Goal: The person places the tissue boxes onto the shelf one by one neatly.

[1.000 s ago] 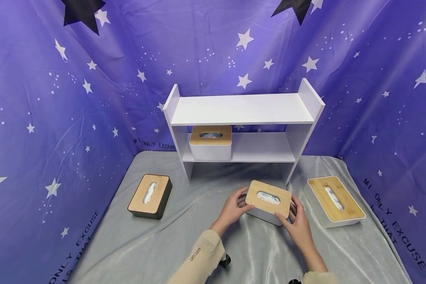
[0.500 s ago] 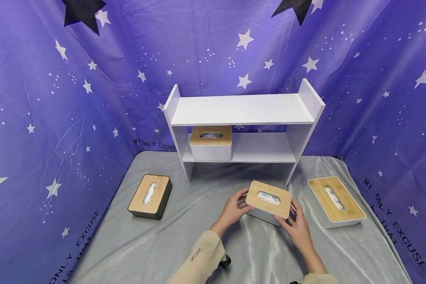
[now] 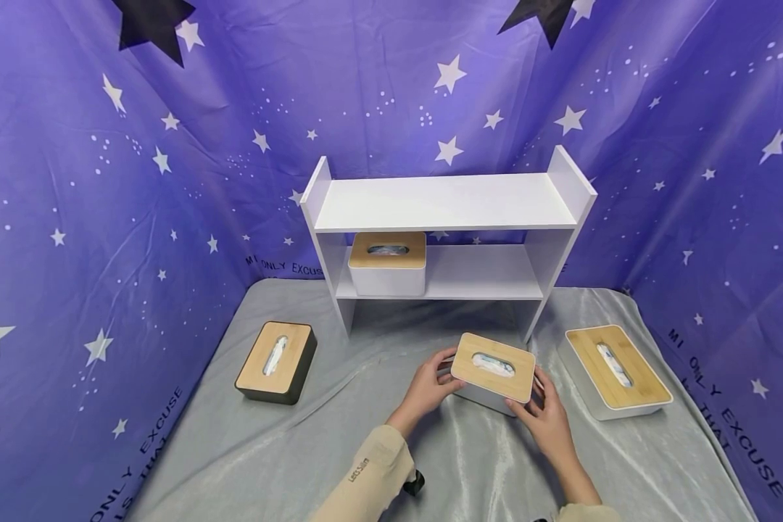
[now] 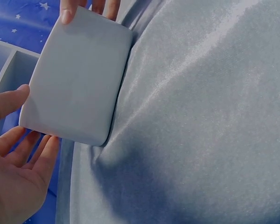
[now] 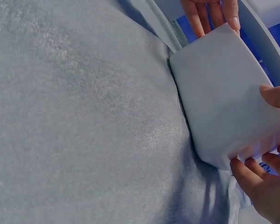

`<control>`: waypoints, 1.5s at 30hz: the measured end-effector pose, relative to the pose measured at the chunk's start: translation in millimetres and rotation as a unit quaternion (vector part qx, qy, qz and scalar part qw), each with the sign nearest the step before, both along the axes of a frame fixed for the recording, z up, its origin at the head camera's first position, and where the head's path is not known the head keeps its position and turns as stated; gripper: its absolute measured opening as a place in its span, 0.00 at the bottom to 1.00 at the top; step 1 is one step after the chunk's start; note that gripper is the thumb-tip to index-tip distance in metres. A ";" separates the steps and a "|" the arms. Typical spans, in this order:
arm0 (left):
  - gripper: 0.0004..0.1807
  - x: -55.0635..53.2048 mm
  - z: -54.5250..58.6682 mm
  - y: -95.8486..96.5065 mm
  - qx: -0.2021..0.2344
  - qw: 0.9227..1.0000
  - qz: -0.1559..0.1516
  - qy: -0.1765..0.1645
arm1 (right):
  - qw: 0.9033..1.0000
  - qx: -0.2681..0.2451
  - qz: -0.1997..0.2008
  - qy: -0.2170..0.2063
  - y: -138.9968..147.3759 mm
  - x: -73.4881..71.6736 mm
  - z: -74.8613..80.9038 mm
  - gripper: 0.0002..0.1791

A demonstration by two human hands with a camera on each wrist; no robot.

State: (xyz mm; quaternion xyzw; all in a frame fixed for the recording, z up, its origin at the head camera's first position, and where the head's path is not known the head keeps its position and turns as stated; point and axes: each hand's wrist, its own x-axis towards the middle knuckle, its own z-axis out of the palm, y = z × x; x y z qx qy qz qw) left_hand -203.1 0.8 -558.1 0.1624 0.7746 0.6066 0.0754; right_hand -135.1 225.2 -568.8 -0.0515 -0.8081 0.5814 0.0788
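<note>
- Curtain (image 3: 352,87) printed with stars hangs behind and to both sides.
- Counter (image 3: 352,391) beneath, draped in loose grey cloth (image 3: 202,449); dragging the held box across could bunch the fabric and tip it.
- White shelf unit (image 3: 444,199) stands at the back; its right upright (image 3: 549,254) is near the held box, so a hasty forward push could knock it.
- Other boxes: a white box (image 3: 388,279) at the lower shelf's left, a dark box (image 3: 292,362) on the counter's left, a pale box (image 3: 603,377) on its right, which a wide swing could clip.
- Held box (image 4: 79,77) sits at an angle before the shelf unit, its lower edge apparently meeting the cloth.
- Left hand (image 3: 427,384) and right hand (image 3: 548,420) grasp opposite ends; smooth walls could slip if either grip slackened.
- Wooden lid (image 3: 522,373) might shift under uneven finger pressure; its fit cannot be told.
</note>
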 end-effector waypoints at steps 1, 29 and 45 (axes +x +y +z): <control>0.35 -0.1 -0.4 0.1 0.002 1.000 0.000 0.001 | 1.000 0.002 -0.001 0.001 -0.1 0.1 0.0 0.50; 0.31 3.9 3.0 -7.4 0.046 0.998 0.030 -0.021 | 1.000 0.011 0.002 0.018 -5.9 1.0 6.5 0.48; 0.31 8.1 22.2 -13.1 0.072 0.996 0.049 -0.005 | 0.998 0.021 -0.017 0.063 -9.3 -1.1 23.0 0.47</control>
